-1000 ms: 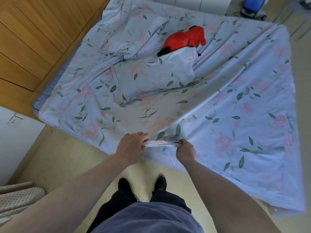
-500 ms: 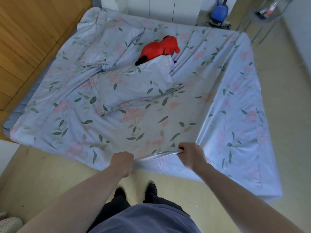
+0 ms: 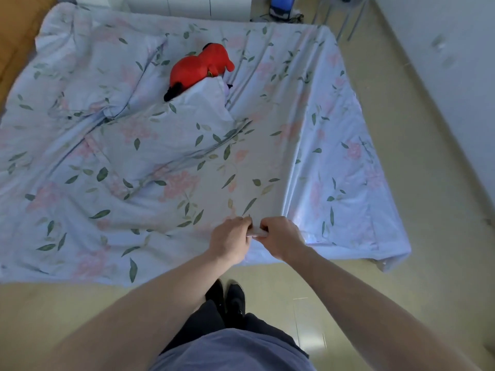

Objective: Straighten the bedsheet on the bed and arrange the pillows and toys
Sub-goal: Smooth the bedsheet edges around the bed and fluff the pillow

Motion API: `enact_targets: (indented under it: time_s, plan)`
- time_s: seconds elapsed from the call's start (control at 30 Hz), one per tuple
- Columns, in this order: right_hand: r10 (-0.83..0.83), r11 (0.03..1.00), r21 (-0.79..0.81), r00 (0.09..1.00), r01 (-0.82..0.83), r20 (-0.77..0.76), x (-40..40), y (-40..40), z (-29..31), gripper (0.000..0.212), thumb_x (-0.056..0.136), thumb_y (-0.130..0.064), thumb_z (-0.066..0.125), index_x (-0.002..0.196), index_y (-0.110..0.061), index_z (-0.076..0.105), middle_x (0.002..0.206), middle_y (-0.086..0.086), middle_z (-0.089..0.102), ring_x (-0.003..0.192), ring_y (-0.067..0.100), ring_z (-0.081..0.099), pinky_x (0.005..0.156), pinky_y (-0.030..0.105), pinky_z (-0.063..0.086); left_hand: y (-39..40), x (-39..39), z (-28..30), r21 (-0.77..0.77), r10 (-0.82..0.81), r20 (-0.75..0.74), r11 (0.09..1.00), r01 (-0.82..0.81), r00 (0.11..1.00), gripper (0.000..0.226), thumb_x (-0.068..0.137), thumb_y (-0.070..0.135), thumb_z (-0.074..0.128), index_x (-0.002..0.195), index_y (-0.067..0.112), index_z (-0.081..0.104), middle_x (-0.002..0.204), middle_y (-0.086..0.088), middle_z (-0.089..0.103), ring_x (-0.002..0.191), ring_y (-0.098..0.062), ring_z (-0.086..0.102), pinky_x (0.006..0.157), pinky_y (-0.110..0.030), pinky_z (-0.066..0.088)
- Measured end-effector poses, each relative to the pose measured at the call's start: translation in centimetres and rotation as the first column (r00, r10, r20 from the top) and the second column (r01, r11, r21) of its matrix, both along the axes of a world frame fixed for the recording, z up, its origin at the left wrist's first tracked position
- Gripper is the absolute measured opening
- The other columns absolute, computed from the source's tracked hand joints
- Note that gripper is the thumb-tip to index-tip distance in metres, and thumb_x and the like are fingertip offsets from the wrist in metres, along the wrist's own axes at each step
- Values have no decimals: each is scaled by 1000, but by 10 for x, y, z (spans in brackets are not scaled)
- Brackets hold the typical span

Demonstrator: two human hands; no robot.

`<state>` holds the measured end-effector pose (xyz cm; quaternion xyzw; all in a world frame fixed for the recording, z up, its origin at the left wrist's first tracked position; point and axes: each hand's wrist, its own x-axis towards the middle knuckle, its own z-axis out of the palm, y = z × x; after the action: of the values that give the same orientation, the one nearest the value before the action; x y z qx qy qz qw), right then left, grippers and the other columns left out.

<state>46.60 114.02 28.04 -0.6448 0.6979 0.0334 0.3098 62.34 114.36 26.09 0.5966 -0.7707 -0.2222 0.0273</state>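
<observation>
Bedroom floor, pale tile; low bed fills the upper frame, wooden panelling at ten o'clock, blue appliance at twelve.

Item: floral bedsheet, light blue with pink blooms and green leaves, spread over the bed, creased toward nine o'clock, one fold raised at centre, hem draping to the floor at four o'clock.

Item: two pillows in matching fabric, one at eleven o'clock, one near centre.

Item: red plush toy at twelve o'clock, partly tucked under the pillow corner.

Hands: left hand and right hand, close together at six o'clock, fingers curled, both pinching the sheet's near hem.

Step, by judgement: sheet-straightening, early. Next move likely calls for a firm outward pull along the hem to flatten the fold; pillows and toy not yet arranged.
</observation>
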Motion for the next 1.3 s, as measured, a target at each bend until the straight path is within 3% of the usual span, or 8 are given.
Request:
enact_targets:
  time_s: [0.13, 0.27, 0.47, 0.7, 0.83, 0.97, 1.13, 1.3]
  plan:
    - [-103, 995, 3, 994, 103, -44, -11, 14, -2, 19, 87, -15, 60, 84, -31, 49, 76, -7, 58, 74, 22, 58, 53, 28, 38, 4, 7, 8, 55, -120, -82, 991, 125, 989, 11, 88, 19, 49, 79, 23, 43, 74, 8, 52, 69, -21, 51, 59, -32, 37]
    - [-174, 985, -37, 978, 170, -113, -13, 19, -12, 42, 81, 3, 47, 109, -28, 47, 86, 0, 58, 78, 27, 56, 59, 30, 37, 2, 17, 22, 87, -213, -151, 970, 228, 965, 22, 84, 21, 46, 68, 17, 31, 58, 1, 38, 55, -18, 34, 49, -32, 24]
    - [-332, 936, -153, 939, 316, -92, -33, 10, -30, 28, 84, 0, 54, 106, -17, 53, 111, 4, 52, 104, 28, 49, 88, 38, 44, -20, 41, 50, 50, -282, -170, 955, 294, 944, 27, 84, 20, 48, 66, 17, 28, 56, -2, 33, 52, -15, 24, 49, -33, 19]
    - [-504, 855, -94, 860, 510, 82, -73, -16, -14, 24, 82, 2, 38, 96, -17, 40, 84, 9, 54, 72, 33, 52, 54, 37, 42, -22, 46, 41, 112, -269, -109, 953, 280, 957, 23, 85, 24, 51, 71, 13, 37, 58, -2, 36, 49, -15, 26, 49, -32, 20]
    - [-349, 926, -95, 925, 365, 152, -93, -23, -4, 34, 78, 2, 32, 93, -27, 40, 76, 10, 57, 60, 31, 50, 42, 33, 33, -19, 33, 21, 251, -279, 101, 936, 247, 955, 15, 86, 24, 49, 73, 18, 43, 66, 0, 45, 57, -19, 40, 51, -31, 28]
    - [-102, 991, -73, 987, 112, 124, -113, -30, 5, 34, 77, 1, 35, 93, -27, 43, 74, 6, 58, 63, 29, 52, 50, 37, 40, -19, 1, 6, 405, -335, 302, 892, 198, 892, 11, 89, 27, 53, 96, 19, 53, 84, 1, 54, 75, -22, 53, 65, -31, 40]
    - [225, 974, -30, 973, -224, 48, -157, -40, 7, 22, 82, -8, 50, 99, -21, 46, 77, 4, 57, 67, 27, 52, 55, 34, 41, -26, -110, -5, 284, -113, 96, 955, 81, 989, 54, 81, 47, 63, 124, 23, 40, 117, 3, 52, 98, -23, 57, 75, -36, 46]
    - [374, 926, -54, 927, -373, 21, -203, -35, 10, 16, 84, -17, 54, 97, -21, 46, 77, -1, 54, 68, 24, 51, 50, 23, 26, -23, -206, -3, 209, 24, 100, 977, -44, 995, 33, 86, 33, 63, 114, 22, 47, 113, 2, 57, 102, -24, 58, 79, -35, 45]
